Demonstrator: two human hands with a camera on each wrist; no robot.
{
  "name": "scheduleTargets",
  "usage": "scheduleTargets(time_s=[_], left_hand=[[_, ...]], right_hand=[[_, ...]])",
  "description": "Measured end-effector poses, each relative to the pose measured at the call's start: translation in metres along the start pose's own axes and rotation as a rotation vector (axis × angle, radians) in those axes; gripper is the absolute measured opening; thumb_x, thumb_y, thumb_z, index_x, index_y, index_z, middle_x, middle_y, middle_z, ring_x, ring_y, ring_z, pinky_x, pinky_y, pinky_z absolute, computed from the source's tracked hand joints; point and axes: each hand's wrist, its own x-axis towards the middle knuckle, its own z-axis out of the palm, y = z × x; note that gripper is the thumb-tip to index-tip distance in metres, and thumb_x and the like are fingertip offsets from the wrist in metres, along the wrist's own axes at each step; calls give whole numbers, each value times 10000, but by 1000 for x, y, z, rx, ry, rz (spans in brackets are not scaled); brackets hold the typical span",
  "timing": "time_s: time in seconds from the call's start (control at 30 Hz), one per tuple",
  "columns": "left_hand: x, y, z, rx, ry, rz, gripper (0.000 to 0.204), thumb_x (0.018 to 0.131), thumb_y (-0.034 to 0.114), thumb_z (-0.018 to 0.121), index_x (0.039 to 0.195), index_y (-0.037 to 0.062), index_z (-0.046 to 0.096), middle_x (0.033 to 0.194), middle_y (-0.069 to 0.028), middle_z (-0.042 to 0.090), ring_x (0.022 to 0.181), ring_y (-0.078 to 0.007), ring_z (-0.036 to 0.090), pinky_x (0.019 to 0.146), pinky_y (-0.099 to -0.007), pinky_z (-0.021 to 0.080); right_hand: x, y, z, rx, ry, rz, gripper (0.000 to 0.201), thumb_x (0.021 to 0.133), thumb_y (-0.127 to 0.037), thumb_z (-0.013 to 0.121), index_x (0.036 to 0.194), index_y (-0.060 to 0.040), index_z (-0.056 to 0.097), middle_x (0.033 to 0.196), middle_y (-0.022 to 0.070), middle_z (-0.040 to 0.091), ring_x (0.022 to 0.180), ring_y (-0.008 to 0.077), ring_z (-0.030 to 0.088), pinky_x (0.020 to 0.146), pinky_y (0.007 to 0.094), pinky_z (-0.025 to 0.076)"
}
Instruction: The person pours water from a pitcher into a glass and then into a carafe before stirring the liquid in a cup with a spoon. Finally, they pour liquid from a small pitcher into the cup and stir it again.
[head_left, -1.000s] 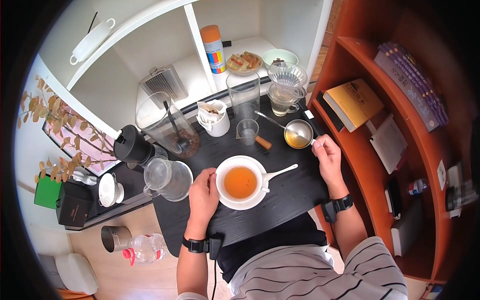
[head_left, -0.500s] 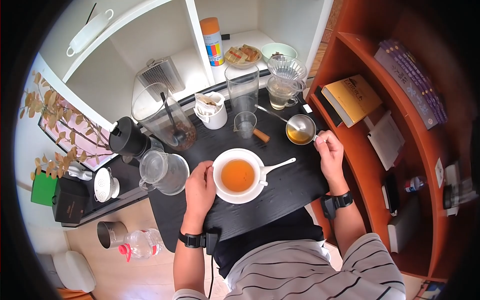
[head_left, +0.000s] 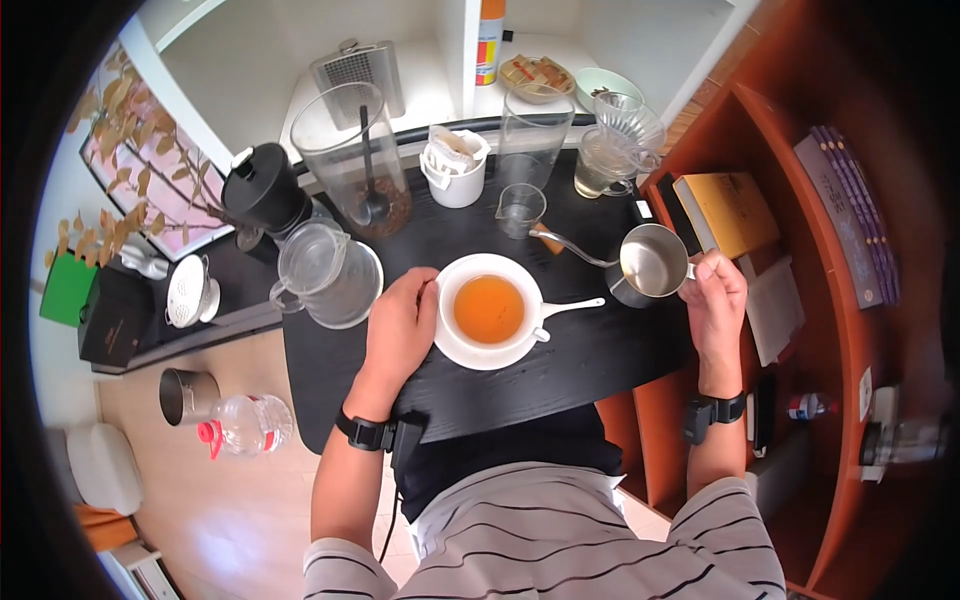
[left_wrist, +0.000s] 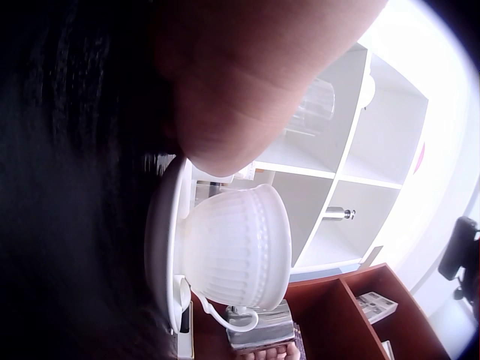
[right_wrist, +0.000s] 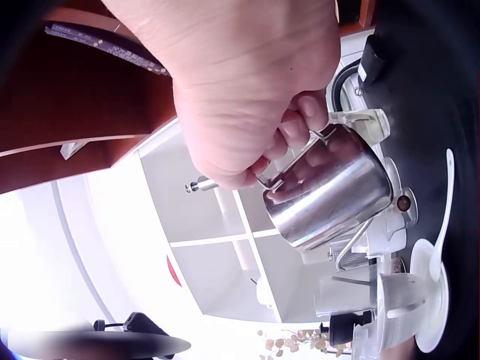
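In the head view, my right hand (head_left: pixel 716 300) grips the handle of a small steel gooseneck kettle (head_left: pixel 652 262), its thin spout pointing left. The right wrist view shows my fingers curled through that handle and the kettle's shiny side (right_wrist: pixel 330 191) tilted in this view. A white cup (left_wrist: pixel 238 247) of amber liquid stands on a white saucer (head_left: pixel 470 357), with a white spoon (head_left: pixel 575 304) lying on the saucer's right side. My left hand (head_left: pixel 400 325) holds the saucer's left rim between thumb and fingers; its fingertips are partly hidden.
Behind the cup are a small glass beaker (head_left: pixel 521 208), white mug (head_left: pixel 455 180), tall glass (head_left: pixel 533 140) and glass dripper (head_left: pixel 628 125). A glass pitcher (head_left: pixel 325 275), black grinder (head_left: pixel 265 190) and glass vase (head_left: pixel 352 150) stand left. A red-brown bookshelf (head_left: pixel 770 120) borders the right.
The kettle has moved right and closer to my body, and the amber liquid inside it no longer shows. My left hand stays at the saucer. The head view has shifted.
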Motion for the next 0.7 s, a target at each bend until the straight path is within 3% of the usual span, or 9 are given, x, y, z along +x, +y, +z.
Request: scheduleTargets(time_s=[0.2,0.63,0.7], left_hand=[[-1,-1,0,-47,10,7,152,1036,94,599,1109,-4,690,958,-222,734,869,-413,718,758,-469,558],[-1,-5,0,-43,21,14,144,1032,96,586,1096,15,687,970,-208,733,888,-425,707,781,-483,554],[-1,-5,-1,-25,40,56,154,1040,100,598,1111,4,695,963,-221,733,848,-404,715,755,-442,555]], right_hand=[[12,-28,4,-117,-168,27,303,1060,-198,643,803,-83,528,727,-44,476,661,59,363,602,274,268],[28,-69,4,-443,-277,-34,296,1043,-187,676,803,-67,550,778,-36,544,732,47,425,665,247,328],[28,-76,6,-465,-290,-30,300,1043,-187,681,803,-67,546,779,-36,542,736,51,428,668,249,331]])
